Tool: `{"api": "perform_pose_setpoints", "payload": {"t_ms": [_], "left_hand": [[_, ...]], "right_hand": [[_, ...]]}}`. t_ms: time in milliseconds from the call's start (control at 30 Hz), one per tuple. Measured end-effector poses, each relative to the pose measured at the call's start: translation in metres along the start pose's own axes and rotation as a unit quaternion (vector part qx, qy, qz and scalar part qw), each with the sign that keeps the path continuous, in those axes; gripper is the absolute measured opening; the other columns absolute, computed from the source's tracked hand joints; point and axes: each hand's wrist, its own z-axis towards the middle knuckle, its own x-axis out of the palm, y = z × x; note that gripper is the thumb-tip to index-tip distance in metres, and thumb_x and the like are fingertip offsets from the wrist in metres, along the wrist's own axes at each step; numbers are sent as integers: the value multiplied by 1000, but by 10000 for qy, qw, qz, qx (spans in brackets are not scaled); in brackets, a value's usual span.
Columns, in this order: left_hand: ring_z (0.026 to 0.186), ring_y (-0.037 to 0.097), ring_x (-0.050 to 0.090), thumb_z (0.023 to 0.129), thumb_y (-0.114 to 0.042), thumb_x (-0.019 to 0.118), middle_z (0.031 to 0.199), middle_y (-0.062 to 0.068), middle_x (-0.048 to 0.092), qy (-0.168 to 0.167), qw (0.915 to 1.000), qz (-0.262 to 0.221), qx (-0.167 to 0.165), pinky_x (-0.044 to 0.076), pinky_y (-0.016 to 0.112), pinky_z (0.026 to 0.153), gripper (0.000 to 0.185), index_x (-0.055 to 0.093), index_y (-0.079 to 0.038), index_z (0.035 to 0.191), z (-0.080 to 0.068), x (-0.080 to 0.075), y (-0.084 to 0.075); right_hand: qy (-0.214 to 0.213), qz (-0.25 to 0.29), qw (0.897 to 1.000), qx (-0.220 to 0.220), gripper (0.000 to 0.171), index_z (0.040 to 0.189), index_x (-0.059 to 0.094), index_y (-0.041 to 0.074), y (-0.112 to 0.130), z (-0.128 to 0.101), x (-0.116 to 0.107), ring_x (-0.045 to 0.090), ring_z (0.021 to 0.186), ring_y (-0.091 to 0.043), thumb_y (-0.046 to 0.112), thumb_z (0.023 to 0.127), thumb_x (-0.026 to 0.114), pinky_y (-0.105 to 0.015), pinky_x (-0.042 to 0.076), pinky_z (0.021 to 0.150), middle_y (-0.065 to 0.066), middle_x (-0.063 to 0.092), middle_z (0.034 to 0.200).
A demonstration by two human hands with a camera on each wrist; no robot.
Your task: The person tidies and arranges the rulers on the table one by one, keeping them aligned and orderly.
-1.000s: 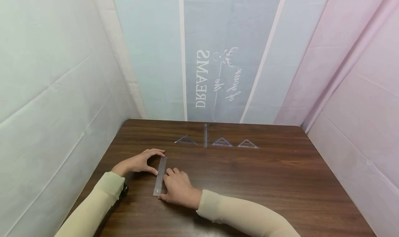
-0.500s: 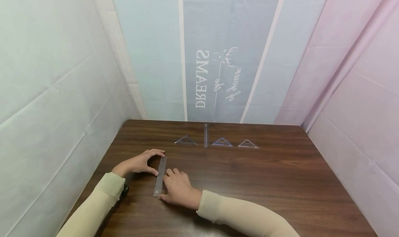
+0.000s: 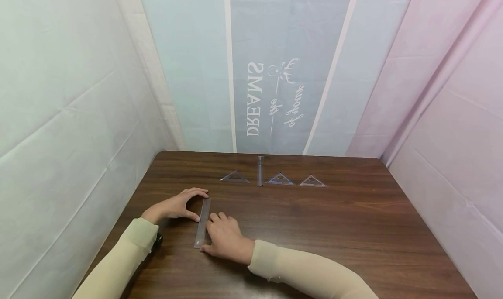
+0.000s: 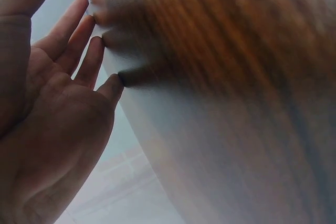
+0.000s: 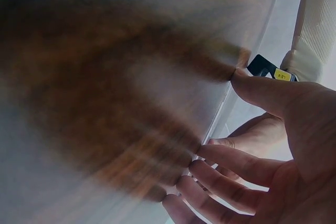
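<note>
All unmoved: two hands (image 3: 177, 204) (image 3: 227, 236), two rulers (image 3: 202, 225) (image 3: 260, 171), three set squares (image 3: 234, 180) (image 3: 280, 183) (image 3: 312, 185).

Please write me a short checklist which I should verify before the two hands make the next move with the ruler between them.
1. Near ruler on the table: ok, it appears to lie flat.
2. Left hand in place: ok, thumb at the ruler's left edge, fingertips by its far end.
3. Right hand in place: ok, along the right edge, thumb by the near end.
4. One hand free: not ok, both are at this ruler.
5. Far ruler apart from the hands: ok, it lies farther back.
6. Firm hold: cannot tell, pressure does not show.
</note>
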Motion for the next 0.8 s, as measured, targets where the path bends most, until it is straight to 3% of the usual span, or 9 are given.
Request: {"api": "perform_pose_setpoints", "payload": {"t_ms": [533, 800], "left_hand": [[151, 51, 34, 90, -34, 89, 165, 19, 42, -24, 10000, 45, 13, 33, 74, 117, 73, 55, -8, 150, 0, 1, 0], [149, 48, 39, 102, -38, 76, 163, 17, 46, -161, 9998, 75, -107, 35, 72, 116, 55, 59, -10, 146, 0, 0, -4]], "right_hand": [[-15, -16, 10000, -59, 61, 116, 78, 18, -2, -2, 2, 62, 99, -15, 71, 87, 79, -29, 58, 77, 4, 66, 112], [-17, 240, 9994, -249, 57, 123, 78, 19, -9, -5, 6, 61, 101, -12, 65, 89, 80, -27, 57, 82, 4, 67, 115]]}}
